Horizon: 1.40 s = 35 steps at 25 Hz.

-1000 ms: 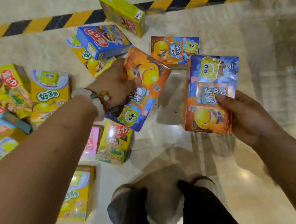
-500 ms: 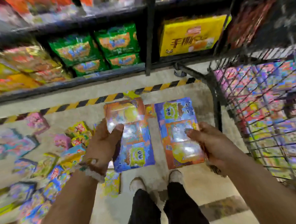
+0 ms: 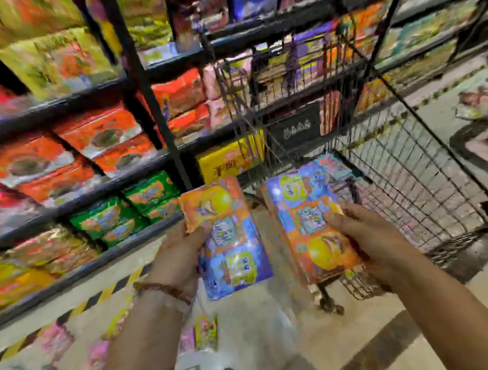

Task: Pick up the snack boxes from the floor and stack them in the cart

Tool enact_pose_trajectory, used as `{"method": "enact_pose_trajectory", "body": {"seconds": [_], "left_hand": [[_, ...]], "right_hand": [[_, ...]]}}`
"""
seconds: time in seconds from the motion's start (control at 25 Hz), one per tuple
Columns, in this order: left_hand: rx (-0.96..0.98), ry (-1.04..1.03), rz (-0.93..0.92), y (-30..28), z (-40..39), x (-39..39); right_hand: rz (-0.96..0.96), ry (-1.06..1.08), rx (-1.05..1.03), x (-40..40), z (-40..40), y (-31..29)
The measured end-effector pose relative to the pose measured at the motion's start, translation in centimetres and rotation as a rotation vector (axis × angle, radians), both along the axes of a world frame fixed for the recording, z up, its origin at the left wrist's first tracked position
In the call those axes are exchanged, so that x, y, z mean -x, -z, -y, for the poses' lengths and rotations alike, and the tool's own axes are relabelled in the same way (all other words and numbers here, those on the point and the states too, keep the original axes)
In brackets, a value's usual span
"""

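Left hand (image 3: 180,253) is gripping a snack box (image 3: 226,236) along its left edge, thumb curled over the front, forearm coming up from the bottom of the shot with a beaded bracelet (image 3: 163,289) on the wrist. Right hand (image 3: 368,238) does the mirror thing with a second snack box (image 3: 307,223), fingers wrapped round its right edge and thumb across the front. Both arms are stretched forward, boxes held side by side, close but not touching.

Both boxes are the same design, orange and blue with yellow cartoon art, just flipped: the left one has orange at the top and blue at the bottom, the right one blue on top and orange below. Everything's pretty blurry, so the print can't be read.

A wire cart (image 3: 416,172) sits ahead and to the right, and the right box overlaps its near left corner. The inside of the basket looks mostly bare mesh. Stocked shelves (image 3: 83,159) run along the left and behind the cart. More boxes (image 3: 205,333) lie scattered on the floor (image 3: 313,343) below the left arm, by a yellow-black striped line (image 3: 109,292) at the shelf foot.
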<state>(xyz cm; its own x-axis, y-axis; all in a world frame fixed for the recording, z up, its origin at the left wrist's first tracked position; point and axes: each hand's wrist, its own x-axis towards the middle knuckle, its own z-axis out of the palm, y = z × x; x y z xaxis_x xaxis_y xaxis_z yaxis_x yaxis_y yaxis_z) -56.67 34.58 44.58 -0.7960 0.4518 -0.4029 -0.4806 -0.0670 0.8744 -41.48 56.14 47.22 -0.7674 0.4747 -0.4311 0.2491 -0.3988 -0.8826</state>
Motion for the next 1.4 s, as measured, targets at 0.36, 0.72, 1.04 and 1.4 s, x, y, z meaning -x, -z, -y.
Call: {"method": "enact_pose_trajectory", "body": {"seconds": [0.36,0.72,1.04,1.4], "left_hand": [[0.021,0.116,0.139,-0.9,-14.2,-13.5],[0.114,0.101,0.132,-0.5,-25.5,-17.7],[0.093,0.072,0.185,2.1,-32.9,-12.6],[0.23,-0.117,0.162,9.8,-39.0,-7.1]], "right_hand": [[0.084,0.268,-0.062,-18.8,-14.5,-1.0],[0.117,0.388,-0.082,-24.2,-24.1,0.2],[0.183,0.391,-0.164,-18.7,-29.7,0.7],[0.347,0.231,-0.358,-9.9,-35.1,8.1]]}}
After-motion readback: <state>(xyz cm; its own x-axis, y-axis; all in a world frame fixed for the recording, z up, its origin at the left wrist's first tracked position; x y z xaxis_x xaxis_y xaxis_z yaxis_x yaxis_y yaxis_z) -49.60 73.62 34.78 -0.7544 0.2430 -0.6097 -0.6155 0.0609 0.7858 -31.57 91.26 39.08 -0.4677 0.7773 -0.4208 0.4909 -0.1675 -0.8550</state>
